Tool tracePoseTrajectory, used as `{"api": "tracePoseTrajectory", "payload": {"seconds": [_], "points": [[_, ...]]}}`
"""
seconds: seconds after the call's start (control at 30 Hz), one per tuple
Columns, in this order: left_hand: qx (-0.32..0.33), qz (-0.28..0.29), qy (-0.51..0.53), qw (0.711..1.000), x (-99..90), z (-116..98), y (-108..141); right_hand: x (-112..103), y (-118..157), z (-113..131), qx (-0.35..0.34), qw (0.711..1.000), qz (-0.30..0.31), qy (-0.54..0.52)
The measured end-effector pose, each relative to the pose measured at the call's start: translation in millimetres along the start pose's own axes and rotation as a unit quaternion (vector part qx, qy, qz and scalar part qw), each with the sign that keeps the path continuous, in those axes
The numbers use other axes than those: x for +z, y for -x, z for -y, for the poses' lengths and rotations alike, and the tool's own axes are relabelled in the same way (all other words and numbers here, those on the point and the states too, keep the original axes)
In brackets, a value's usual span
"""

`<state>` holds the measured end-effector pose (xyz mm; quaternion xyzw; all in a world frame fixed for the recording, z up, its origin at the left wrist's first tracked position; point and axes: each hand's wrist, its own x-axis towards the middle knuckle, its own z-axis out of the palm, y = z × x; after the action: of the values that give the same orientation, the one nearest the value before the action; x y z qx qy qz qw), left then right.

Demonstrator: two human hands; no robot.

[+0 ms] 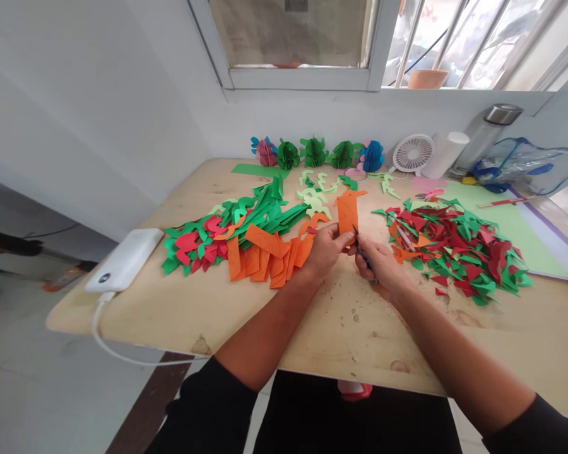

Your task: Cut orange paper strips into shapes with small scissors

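My left hand (325, 249) pinches the lower end of an orange paper piece (348, 211) that stands up over the middle of the wooden table (341, 328). My right hand (377, 268) grips a pair of scissors (361, 249) whose blades meet the paper's lower right edge. Just left of my hands lies a stack of orange paper strips (265, 255). Behind them are green cut shapes (269, 211) and red ones (196, 243).
A heap of red, green and orange paper scraps (459, 249) lies to the right. A white power bank (125, 258) with a cable sits at the left edge. Paper honeycomb balls (312, 152), a small fan (413, 153), a steel bottle (487, 135) and a clear pouch (530, 165) line the back.
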<state>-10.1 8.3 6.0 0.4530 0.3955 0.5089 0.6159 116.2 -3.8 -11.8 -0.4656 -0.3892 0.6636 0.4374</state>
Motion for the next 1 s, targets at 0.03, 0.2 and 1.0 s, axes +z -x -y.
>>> {"api": "tracePoseTrajectory", "payload": {"seconds": [0.03, 0.2, 1.0], "points": [[0.0, -0.001, -0.001, 1.0, 0.1, -0.3, 0.4, 0.0, 0.0, 0.0, 0.0, 1.0, 0.0, 0.0], [-0.002, -0.001, -0.005, 1.0, 0.4, -1.8, 1.2, 0.5, 0.5, 0.6, 0.0, 1.0, -0.002, -0.001], [-0.005, 0.001, -0.006, 1.0, 0.7, -1.3, 0.4, 0.6, 0.8, 1.3, -0.007, 1.0, -0.002, 0.014]]}}
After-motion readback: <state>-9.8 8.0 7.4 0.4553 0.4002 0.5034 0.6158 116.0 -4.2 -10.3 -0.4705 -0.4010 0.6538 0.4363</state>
